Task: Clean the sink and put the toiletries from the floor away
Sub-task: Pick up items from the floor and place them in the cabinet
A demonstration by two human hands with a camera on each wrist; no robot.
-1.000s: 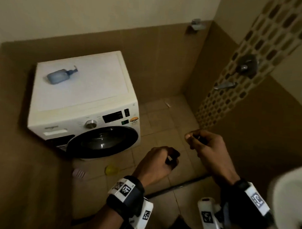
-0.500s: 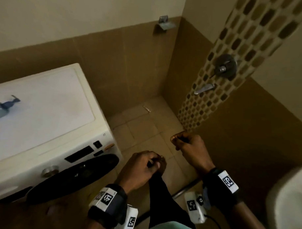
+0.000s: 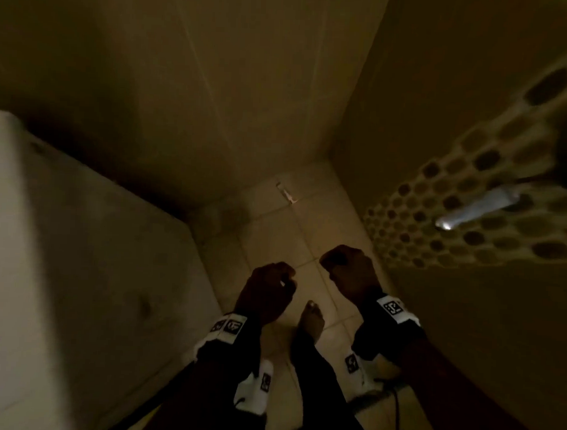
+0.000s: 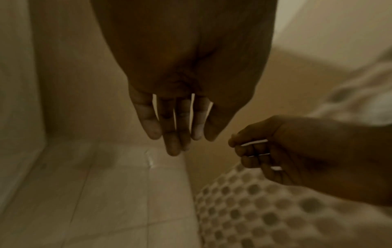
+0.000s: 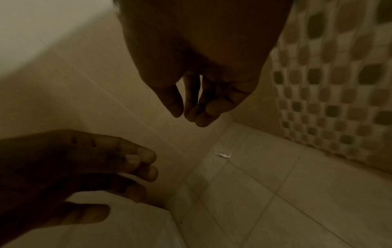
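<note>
Head view shows my left hand (image 3: 268,290) and right hand (image 3: 349,275) at lower centre, fingers loosely curled, grasping nothing. No sink or toiletries in frame; only a small scrap (image 3: 286,193) lies on the floor (image 3: 275,240). I judge I'm between steps and must turn to find them.

Glossy tiled floor (image 3: 310,235), shiny metal tap (image 3: 475,212), smooth white appliance (image 3: 81,272)

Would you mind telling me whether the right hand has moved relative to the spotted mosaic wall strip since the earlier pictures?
Cannot tell: the right hand sits just left of the spotted mosaic strip as before; the head camera itself swung.
</note>
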